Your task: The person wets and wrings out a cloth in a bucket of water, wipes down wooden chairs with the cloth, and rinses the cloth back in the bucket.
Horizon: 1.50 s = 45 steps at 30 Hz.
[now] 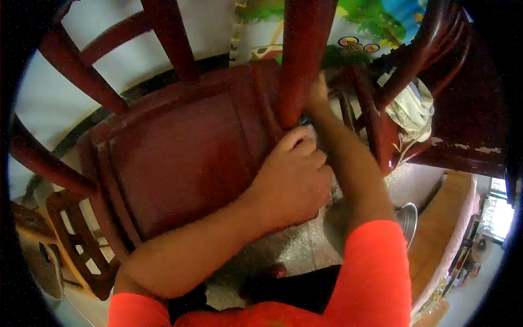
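Observation:
A dark red wooden chair (185, 158) fills the middle of the view, its broad panel facing me and several posts rising from its edges. My left hand (299, 174) is closed at the panel's right corner, beside the foot of a thick post (305, 54). Its fingers curl over the chair's edge, with the tips hidden. My right hand (317, 92) reaches farther, close against the far side of that post. The post and blur hide its fingers, so whether it holds anything cannot be made out.
A whitish cloth (411, 109) hangs on dark red furniture at the right. Below it are a round metal pan or basin (406, 218) and a light wooden bench-like piece (444, 218). A brown wooden chair (81, 240) stands at the left. A colourful picture (354, 32) covers the back wall.

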### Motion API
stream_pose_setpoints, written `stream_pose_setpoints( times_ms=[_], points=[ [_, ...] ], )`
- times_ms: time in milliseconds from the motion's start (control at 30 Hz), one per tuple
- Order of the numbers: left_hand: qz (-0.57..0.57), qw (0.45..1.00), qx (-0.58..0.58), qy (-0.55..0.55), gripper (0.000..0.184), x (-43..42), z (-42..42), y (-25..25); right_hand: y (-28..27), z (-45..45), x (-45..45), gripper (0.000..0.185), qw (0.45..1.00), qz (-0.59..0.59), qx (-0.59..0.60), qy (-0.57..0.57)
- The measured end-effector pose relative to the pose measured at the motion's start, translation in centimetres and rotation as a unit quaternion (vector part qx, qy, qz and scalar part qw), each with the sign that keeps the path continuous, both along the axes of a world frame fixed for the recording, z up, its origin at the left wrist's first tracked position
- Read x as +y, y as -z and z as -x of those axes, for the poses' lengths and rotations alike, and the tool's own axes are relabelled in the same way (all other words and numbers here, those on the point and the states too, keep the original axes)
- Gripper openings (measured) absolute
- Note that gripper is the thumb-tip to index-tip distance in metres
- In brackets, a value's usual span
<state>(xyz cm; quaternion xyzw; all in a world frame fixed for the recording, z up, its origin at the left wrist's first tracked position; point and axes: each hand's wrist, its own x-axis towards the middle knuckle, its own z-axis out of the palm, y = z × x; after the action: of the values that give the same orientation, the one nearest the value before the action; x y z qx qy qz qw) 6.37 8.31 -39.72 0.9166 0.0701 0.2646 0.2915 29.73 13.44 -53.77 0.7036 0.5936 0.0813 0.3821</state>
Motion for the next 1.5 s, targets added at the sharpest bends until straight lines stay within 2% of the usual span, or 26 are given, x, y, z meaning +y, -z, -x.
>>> stream_pose_setpoints(
  times_ms=[133, 167, 233, 267, 333, 367, 467, 500, 533, 600, 633, 733, 767, 800, 900, 933, 1000, 1033, 1067, 1167, 1200, 1267, 1367, 1400, 1467, 1500],
  points=[
    [0.024, 1.0, -0.004, -0.005, 0.013, 0.1, -0.1, 0.2, 11.0, -1.3, -4.6, 0.042, 0.976, -0.059, 0.001, -0.211],
    [0.022, 1.0, -0.001, -0.009, 0.013, 0.2, -0.1, 0.1, 12.3, -1.2, -5.1, 0.042, 0.976, -0.057, 0.002, -0.21],
    [0.029, 1.0, 0.0, -0.004, 0.013, -0.3, -0.2, 0.1, 14.0, -0.8, -7.1, 0.036, 0.981, -0.109, 0.145, -0.073],
    [0.027, 1.0, 0.007, -0.007, 0.013, -0.3, -0.2, 0.0, 12.5, 0.1, -8.2, 0.036, 0.982, -0.107, 0.14, -0.066],
    [0.023, 1.0, 0.009, -0.008, 0.013, -0.1, -0.4, -0.1, 7.2, 2.7, -9.9, 0.031, 0.946, -0.212, 0.246, 0.001],
    [0.009, 1.0, -0.003, -0.019, 0.013, -0.2, -0.5, 0.1, 0.7, 4.6, -9.9, 0.026, 0.941, -0.249, 0.229, 0.015],
    [-0.001, 1.0, -0.011, -0.026, 0.013, -0.3, -0.5, 0.3, -4.1, 3.7, -8.7, 0.023, 0.951, -0.269, 0.154, 0.021],
    [0.003, 1.0, -0.008, -0.027, 0.014, -0.4, -0.5, 0.2, -1.7, 2.6, -9.4, 0.031, 0.936, -0.333, 0.083, -0.076],
    [0.002, 1.0, -0.012, -0.022, 0.014, -0.6, -0.3, 0.3, -0.3, 2.5, -10.6, 0.031, 0.936, -0.335, 0.078, -0.074],
    [-0.011, 1.0, -0.023, -0.014, 0.013, -0.3, -0.1, 0.3, 1.8, 2.9, -12.8, 0.048, 0.961, -0.252, 0.096, 0.061],
    [-0.015, 0.999, -0.025, -0.014, 0.013, 0.0, -0.2, 0.1, 1.9, 3.7, -13.2, 0.062, 0.944, -0.265, 0.107, 0.166],
    [0.001, 0.999, -0.035, -0.009, 0.013, -0.5, 0.0, 0.4, 2.0, 4.2, -14.9, 0.064, 0.942, -0.247, 0.11, 0.199],
    [0.001, 0.999, -0.028, -0.017, 0.013, -0.5, -0.1, 0.4, 2.5, 4.0, -15.8, 0.06, 0.968, -0.207, 0.03, 0.135],
    [-0.007, 0.999, -0.025, -0.022, 0.013, -0.4, -0.3, 0.2, 2.0, 4.1, -16.4, 0.06, 0.967, -0.212, 0.025, 0.141],
    [-0.013, 0.998, -0.051, -0.018, 0.015, -0.4, -0.4, 0.3, -2.4, 7.0, -17.0, 0.051, 0.983, 0.029, 0.086, 0.157],
    [-0.012, 0.998, -0.059, -0.024, 0.015, -0.3, -0.4, 0.3, -2.7, 7.7, -17.3, 0.051, 0.984, 0.028, 0.081, 0.155],
    [-0.012, 0.998, -0.057, -0.024, 0.015, -0.3, -0.3, 0.1, -3.1, 8.4, -17.8, 0.051, 0.97, -0.042, 0.189, 0.145],
    [-0.012, 0.998, -0.052, -0.022, 0.015, -0.3, -0.3, 0.1, -2.3, 8.2, -17.9, 0.041, 0.96, -0.15, 0.209, 0.113],
    [-0.011, 0.998, -0.052, -0.022, 0.015, -0.3, -0.4, 0.2, -3.5, 8.1, -17.2, 0.041, 0.96, -0.149, 0.208, 0.113],
    [-0.019, 0.999, -0.045, -0.022, 0.015, -0.4, -0.5, 0.3, -8.9, 6.7, -13.9, 0.016, 0.949, -0.287, 0.124, 0.023],
    [-0.019, 0.998, -0.048, -0.022, 0.015, -0.3, -0.5, 0.2, -10.6, 6.2, -12.8, 0.022, 0.954, -0.273, 0.117, 0.033],
    [-0.019, 0.998, -0.05, -0.018, 0.015, -0.5, -0.3, 0.2, -8.7, 3.9, -12.4, 0.03, 0.965, -0.245, -0.027, -0.092],
    [-0.029, 0.998, -0.047, -0.017, 0.015, -0.1, -0.3, -0.2, -8.2, 3.3, -12.2, 0.038, 0.981, -0.153, -0.085, -0.082],
    [-0.027, 0.999, -0.043, -0.013, 0.014, 0.0, -0.2, -0.1, -8.2, 3.5, -12.1, 0.038, 0.981, -0.153, -0.083, -0.086],
    [-0.021, 0.999, -0.04, -0.008, 0.014, -0.2, 0.0, 0.1, -9.0, 4.9, -12.5, 0.041, 0.993, -0.105, 0.019, 0.055],
    [-0.014, 0.999, -0.038, -0.011, 0.014, -0.1, -0.1, 0.1, -9.2, 5.3, -13.2, 0.041, 0.993, -0.102, 0.017, 0.05]
  ],
)
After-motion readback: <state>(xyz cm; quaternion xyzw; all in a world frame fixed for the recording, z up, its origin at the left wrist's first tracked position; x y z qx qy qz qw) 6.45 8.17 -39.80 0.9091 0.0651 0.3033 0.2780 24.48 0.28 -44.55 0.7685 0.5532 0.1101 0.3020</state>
